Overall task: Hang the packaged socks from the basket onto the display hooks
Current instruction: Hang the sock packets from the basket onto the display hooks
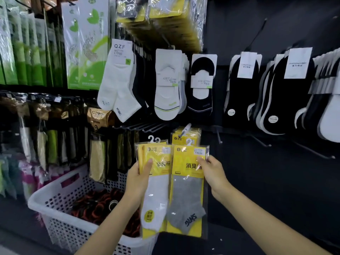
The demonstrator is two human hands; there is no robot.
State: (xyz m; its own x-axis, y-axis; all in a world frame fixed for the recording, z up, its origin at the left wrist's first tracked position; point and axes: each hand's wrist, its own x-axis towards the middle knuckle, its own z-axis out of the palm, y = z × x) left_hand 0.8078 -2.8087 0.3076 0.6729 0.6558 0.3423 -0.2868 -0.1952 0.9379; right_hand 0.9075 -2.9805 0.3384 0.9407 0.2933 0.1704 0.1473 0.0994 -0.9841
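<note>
Head view: one frame, looking forward and down at a shop sock display.
Display wall (239,24): black panel; rows of white and black socks are hung on it, and green and dark packs are seen at the left.
Basket (60,223): white, perforated, low at the left, under the left forearm.
Basket contents (99,205): dark pieces with orange-red edges; the kind cannot be told.
White-sock packs (156,190): several yellow-carded packs are held as one stack, upright, in front of the lower row of hooks and above the basket's right end.
Grey-sock pack (187,196): a single yellow-carded pack is held upright just right of the stack, its left edge touching or overlapping it.
Left hand (138,179): the stack is gripped at its left edge, thumb laid across the front card, fingers hidden behind.
Right hand (211,172): the grey-sock pack is pinched at its right edge, thumb on the front, fingers behind.
Hung yellow packs (185,137): matching packs are already on a hook, just behind the held ones.
Hook (186,128): white-tipped, carrying those packs.
Bare hooks (219,138): dark prongs are seen to the right, nothing on them.
Hanger tabs (153,139): white, standing up from the top of the stack.
</note>
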